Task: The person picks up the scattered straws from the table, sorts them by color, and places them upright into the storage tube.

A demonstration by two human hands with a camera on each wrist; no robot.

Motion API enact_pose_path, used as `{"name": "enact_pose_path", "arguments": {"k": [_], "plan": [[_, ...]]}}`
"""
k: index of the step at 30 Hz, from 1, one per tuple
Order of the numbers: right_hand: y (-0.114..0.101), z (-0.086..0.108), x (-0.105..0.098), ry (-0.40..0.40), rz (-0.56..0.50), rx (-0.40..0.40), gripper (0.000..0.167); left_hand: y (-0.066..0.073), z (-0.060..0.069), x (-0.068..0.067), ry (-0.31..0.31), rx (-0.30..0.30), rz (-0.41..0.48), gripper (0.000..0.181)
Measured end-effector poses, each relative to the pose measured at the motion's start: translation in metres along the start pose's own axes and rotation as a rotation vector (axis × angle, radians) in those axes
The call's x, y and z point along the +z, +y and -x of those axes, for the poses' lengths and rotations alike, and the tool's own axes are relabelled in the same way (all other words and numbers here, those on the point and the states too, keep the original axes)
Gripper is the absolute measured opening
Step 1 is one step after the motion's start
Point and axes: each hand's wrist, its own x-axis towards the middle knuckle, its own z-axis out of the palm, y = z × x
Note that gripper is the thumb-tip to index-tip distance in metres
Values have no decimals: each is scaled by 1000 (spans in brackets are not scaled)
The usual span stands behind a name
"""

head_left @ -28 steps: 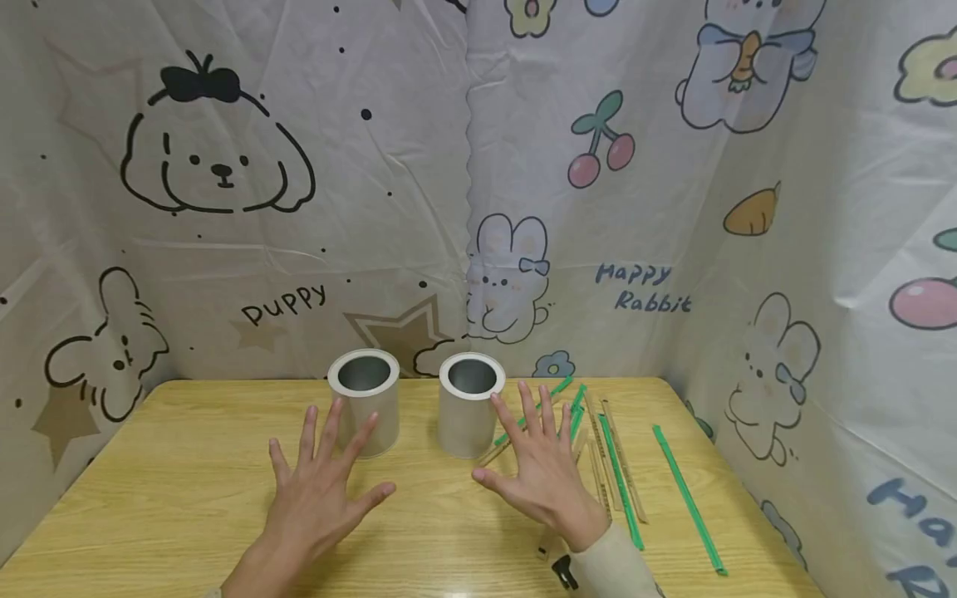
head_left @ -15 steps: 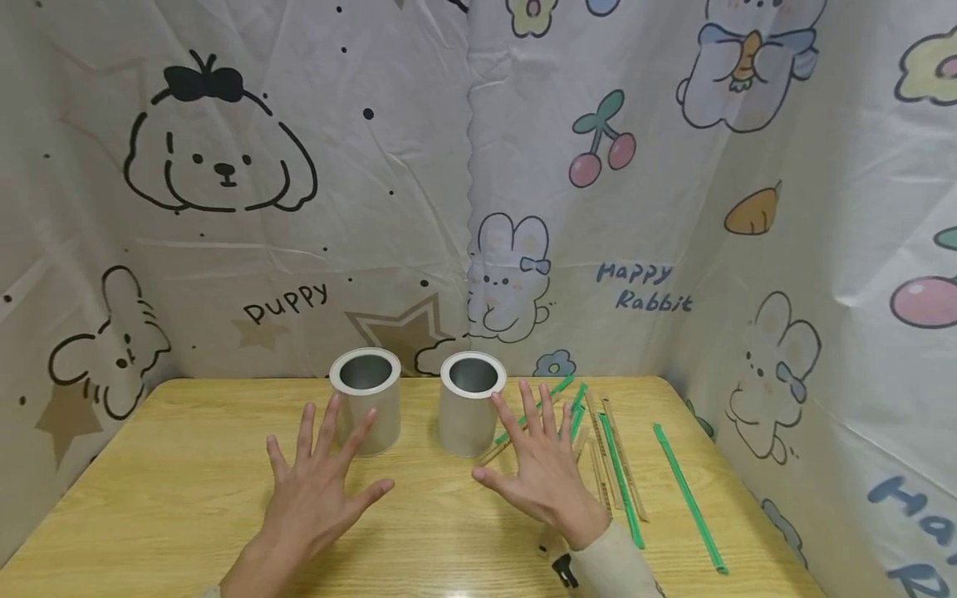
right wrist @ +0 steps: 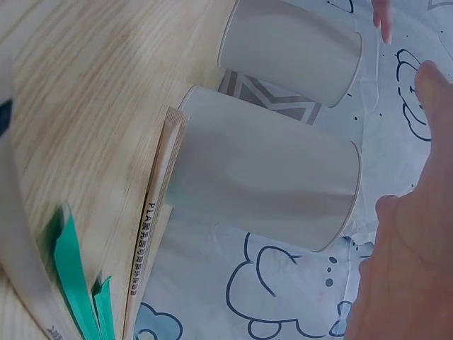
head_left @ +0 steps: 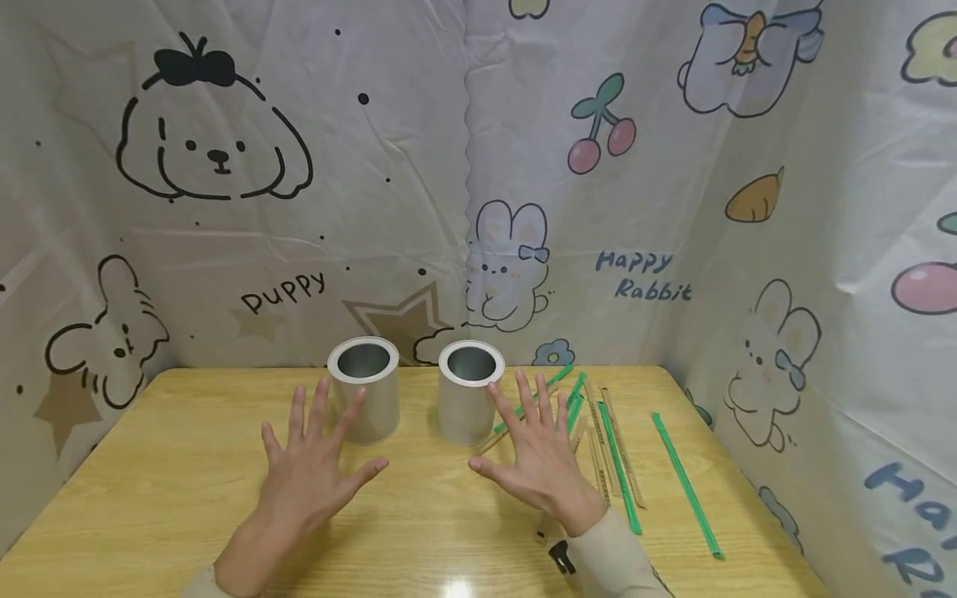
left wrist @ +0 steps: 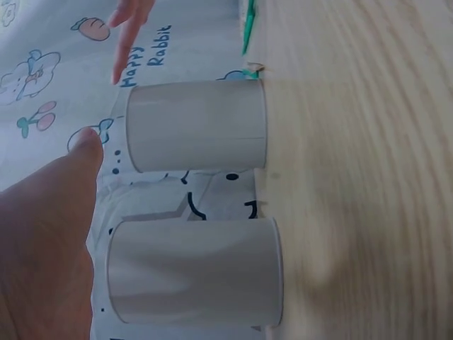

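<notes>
Two pale grey cylindrical containers with white rims and dark hollow insides stand upright near the back of the table: a left container [head_left: 377, 411] and a right container [head_left: 465, 415]. My left hand [head_left: 308, 477] hovers palm down, fingers spread, in front of the left container and holds nothing. Likewise spread and holding nothing, my right hand [head_left: 546, 467] is over the table in front of the right container, partly covering the straws behind it. Those are wrapped straws, some in green wrappers [head_left: 619, 465] and some in brown paper wrappers [right wrist: 152, 219] with printing.
One green straw [head_left: 688, 486] lies apart on the right side of the wooden table [head_left: 187, 498]. A small black item [head_left: 561, 556] shows beside the right sleeve. Printed cloth [head_left: 404, 166] hangs behind and along both sides.
The head view has tipped slightly downward, so everything sits higher in the frame. Both hands keep their spread pose, and the containers and straws have not moved.
</notes>
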Motion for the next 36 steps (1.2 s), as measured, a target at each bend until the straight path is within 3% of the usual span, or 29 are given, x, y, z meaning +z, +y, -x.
{"name": "enact_pose_path", "arguments": {"k": [9,21,36], "plan": [[2,2,-3,-27,4,0,97,-3,-5,-3,48,-8,44,94],[17,7,-17,-55,28,-51,94,-15,-9,4,127,13,57,90],[48,11,-23,-38,2,-97,83,-30,-22,14,221,38,252,94]]}}
